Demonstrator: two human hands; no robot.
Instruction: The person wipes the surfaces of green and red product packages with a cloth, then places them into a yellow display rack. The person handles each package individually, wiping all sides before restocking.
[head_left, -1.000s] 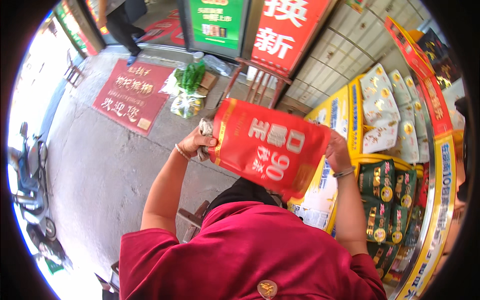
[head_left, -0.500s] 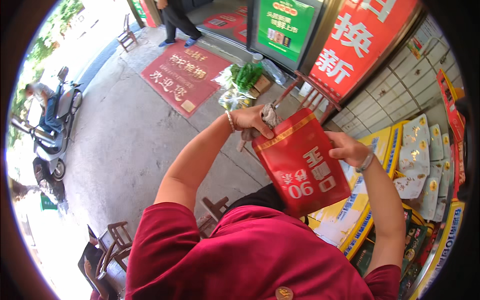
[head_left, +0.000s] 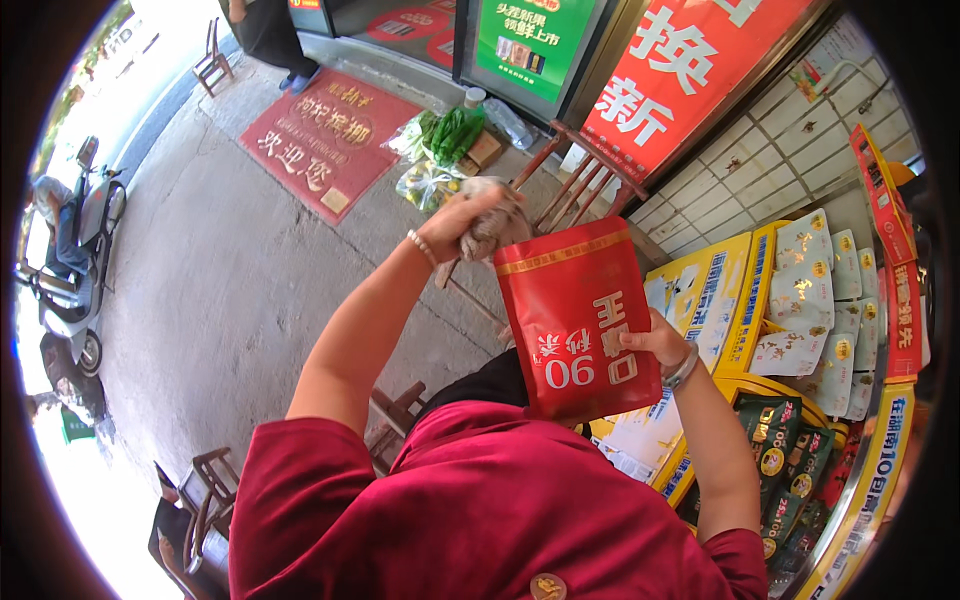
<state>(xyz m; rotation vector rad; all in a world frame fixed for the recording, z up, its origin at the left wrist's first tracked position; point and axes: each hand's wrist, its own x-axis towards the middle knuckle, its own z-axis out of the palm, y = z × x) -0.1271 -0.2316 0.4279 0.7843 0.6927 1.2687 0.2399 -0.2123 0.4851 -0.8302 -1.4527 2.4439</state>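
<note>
A red flat pouch (head_left: 577, 315) with a gold band near its top is held up in front of my chest. My right hand (head_left: 655, 345) grips its right edge, thumb lying on the front face. Just beyond the pouch's upper left corner, my left hand (head_left: 462, 222) is closed round a crumpled greyish cloth (head_left: 494, 222). The cloth hangs close to the pouch; whether they touch I cannot tell.
On my right, a yellow display rack (head_left: 748, 300) holds pale packets (head_left: 805, 270) and dark green packets (head_left: 783, 445). A wooden chair (head_left: 590, 180) stands ahead, vegetables in bags (head_left: 455, 135) behind it. Scooters (head_left: 85, 240) are at left; a person (head_left: 270, 40) stands by the red mat (head_left: 325, 140).
My left hand with the cloth has come off the pouch's upper left corner. My right hand sits lower on the pouch's right edge. The whole view has shifted slightly.
</note>
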